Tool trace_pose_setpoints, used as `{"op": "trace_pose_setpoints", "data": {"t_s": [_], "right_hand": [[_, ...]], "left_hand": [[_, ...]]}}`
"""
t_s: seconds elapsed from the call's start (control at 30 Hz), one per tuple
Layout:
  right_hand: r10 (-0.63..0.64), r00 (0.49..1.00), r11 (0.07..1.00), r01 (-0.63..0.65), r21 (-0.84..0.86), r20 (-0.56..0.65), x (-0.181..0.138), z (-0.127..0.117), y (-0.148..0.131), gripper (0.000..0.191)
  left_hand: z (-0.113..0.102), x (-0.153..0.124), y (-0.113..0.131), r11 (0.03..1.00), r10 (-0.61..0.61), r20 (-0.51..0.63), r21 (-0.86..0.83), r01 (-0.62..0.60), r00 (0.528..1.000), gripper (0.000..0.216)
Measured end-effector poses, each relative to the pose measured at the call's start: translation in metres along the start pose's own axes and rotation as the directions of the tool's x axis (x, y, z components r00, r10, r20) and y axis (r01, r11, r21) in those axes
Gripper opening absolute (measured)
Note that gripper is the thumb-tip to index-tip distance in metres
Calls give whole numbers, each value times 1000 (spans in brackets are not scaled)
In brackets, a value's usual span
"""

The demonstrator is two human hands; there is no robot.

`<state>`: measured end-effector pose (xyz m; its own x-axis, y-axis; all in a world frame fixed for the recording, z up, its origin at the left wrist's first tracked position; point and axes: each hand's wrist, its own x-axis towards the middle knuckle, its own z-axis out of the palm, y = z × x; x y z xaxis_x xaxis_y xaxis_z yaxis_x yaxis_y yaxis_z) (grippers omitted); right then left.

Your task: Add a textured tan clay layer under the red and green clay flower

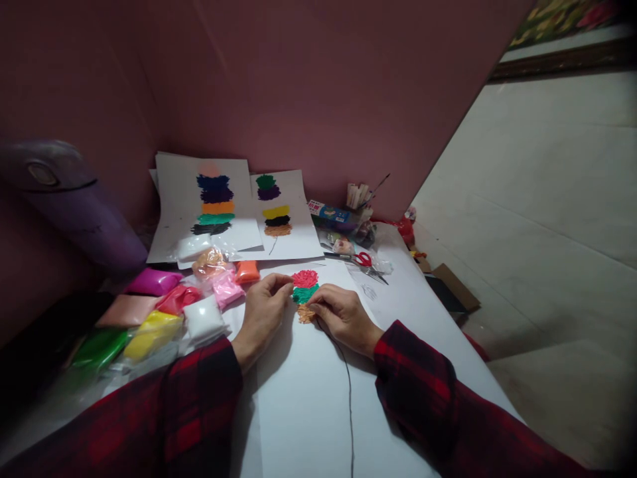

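Observation:
A white sheet of paper (298, 392) lies in front of me with a stack of textured colour patches: a red patch (304, 278) at the top, a green patch (304, 293) below it and a tan-orange patch (305, 315) lowest. My left hand (263, 317) is closed in a pinch at the left edge of the red and green patches. Over the right side of the green and tan patches, my right hand (347, 318) pinches too. What either set of fingertips holds is hidden. A thin dark thread-like line (350, 405) runs from beneath my right hand to the bottom of the view.
Several bags of coloured clay, including a yellow bag (153, 334) and a white bag (204, 319), lie left. Finished-looking patch sheets (172, 219) lean at the back. Red-handled scissors (363, 259) lie back right. A purple bottle (94, 219) stands far left.

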<state>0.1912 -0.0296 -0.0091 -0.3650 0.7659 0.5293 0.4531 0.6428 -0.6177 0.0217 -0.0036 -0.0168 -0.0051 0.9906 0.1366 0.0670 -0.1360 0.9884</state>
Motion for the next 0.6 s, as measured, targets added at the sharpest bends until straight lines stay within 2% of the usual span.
{"op": "trace_pose_setpoints", "data": {"t_s": [0.13, 0.6], "right_hand": [[-14, 999, 1000, 15, -5, 37, 0, 1, 0, 12], [-39, 998, 999, 39, 14, 41, 0, 2, 2, 13]], "left_hand": [[1, 1, 0, 1000, -3, -8, -5, 3, 1000, 13], [0, 2, -3, 1000, 20, 12, 18, -21, 1000, 13]]}}
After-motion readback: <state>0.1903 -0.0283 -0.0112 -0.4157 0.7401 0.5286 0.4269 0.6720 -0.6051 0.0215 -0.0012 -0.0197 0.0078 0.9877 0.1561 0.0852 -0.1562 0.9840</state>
